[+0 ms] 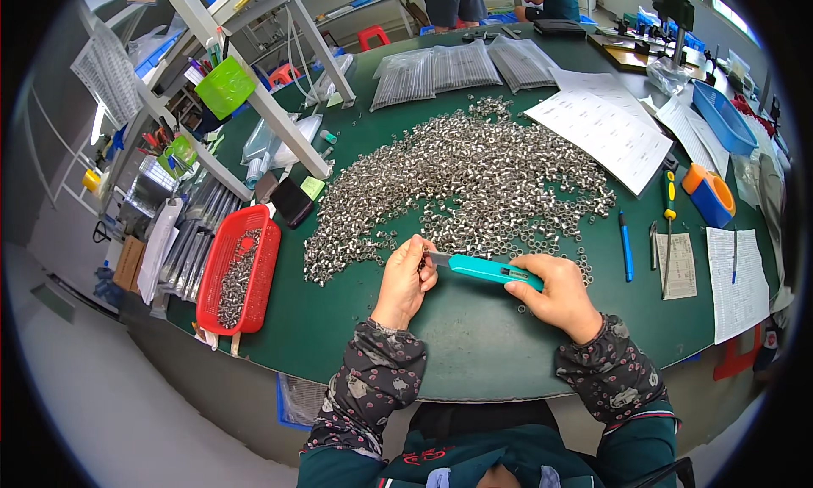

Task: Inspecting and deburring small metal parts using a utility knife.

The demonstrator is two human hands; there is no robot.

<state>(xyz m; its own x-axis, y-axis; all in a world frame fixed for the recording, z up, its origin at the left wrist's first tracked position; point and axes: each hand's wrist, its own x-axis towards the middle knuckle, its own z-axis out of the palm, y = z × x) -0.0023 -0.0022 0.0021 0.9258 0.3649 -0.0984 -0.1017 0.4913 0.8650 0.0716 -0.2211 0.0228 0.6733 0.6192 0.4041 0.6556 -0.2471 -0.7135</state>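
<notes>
Teal utility knife [489, 269] lies crosswise over the near part of the green surface [483, 352], in front of the pile of metal rings [474, 170]. Right hand [557, 291] grips its handle; blade [438, 257] points at the left hand [404, 283], whose fingers are pinched on what seems a small metal piece [423, 263], mostly hidden. Red basket [273, 268] with more metal parts stands at left; blue pen [626, 246] at right. Judgement: pinch firmly, keep fingertips off the edge, use short, light strokes, wrists steady.
</notes>
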